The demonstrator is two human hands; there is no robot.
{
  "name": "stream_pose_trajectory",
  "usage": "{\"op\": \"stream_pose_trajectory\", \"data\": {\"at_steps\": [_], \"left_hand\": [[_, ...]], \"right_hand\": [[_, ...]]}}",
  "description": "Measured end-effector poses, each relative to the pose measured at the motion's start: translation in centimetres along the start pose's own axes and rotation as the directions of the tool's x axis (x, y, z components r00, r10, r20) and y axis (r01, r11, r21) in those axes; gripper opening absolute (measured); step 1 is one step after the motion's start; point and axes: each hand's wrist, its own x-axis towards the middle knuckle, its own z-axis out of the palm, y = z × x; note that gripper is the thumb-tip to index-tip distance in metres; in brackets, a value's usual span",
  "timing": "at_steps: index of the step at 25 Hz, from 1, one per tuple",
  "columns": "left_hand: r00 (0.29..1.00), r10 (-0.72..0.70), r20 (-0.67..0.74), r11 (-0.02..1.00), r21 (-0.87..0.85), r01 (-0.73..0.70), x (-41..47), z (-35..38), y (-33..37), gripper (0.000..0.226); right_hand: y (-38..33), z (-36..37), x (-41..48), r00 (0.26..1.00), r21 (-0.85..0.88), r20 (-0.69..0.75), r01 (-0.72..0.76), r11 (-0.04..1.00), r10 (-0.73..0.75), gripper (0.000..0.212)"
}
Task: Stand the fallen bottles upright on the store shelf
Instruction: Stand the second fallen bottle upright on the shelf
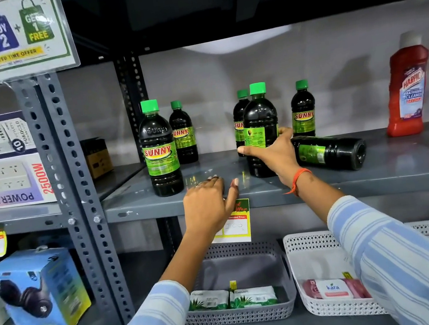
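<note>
Hands first. Left hand (pixel 208 205) rests palm-down on the front lip of the shelf (pixel 377 177), fingers loosely spread, thumb out, holding nothing; it looks like a brace. Right hand (pixel 273 153) is wrapped around the lower label band of the held bottle (pixel 260 130), thumb on the near-left side, fingers round the far-right side. That bottle stands vertical with its base on or just at the shelf; contact under the base cannot be confirmed.

Step in hand, as judged: seating this bottle. Advice: check the base is flat before the grip loosens, release slowly, and draw the hand straight back so the wrist does not brush anything.

Just right of the right hand, the fallen bottle (pixel 330 152) lies on its side, base pointing right, neck end hidden behind the hand. Likely next job. It is round and may roll; grip mid-body and pivot it up on its base, clear of the held bottle.

Left of the left hand, a front bottle (pixel 159 148) stands upright. Beyond the hands, three more stand at the back. All alike: dark liquid, green caps, green-yellow "SUNNY" labels.

Far right: red cleaner bottle (pixel 405 86), upright.
</note>
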Motion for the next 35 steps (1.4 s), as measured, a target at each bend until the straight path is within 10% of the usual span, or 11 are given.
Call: {"op": "stream_pose_trajectory", "data": {"at_steps": [5, 35], "left_hand": [[1.000, 0.004, 0.007, 1.000, 0.002, -0.004, 0.1, 0.0, 0.0, 0.048], [1.000, -0.023, -0.010, 1.000, -0.008, 0.023, 0.1, 0.0, 0.3, 0.053]], "right_hand": [[0.3, -0.5, -0.3, 0.999, -0.298, -0.026, 0.037, 0.954, -0.047, 0.097], [1.1, -1.1, -0.1, 0.966, 0.007, 0.258, 0.007, 1.000, -0.009, 0.068]]}}
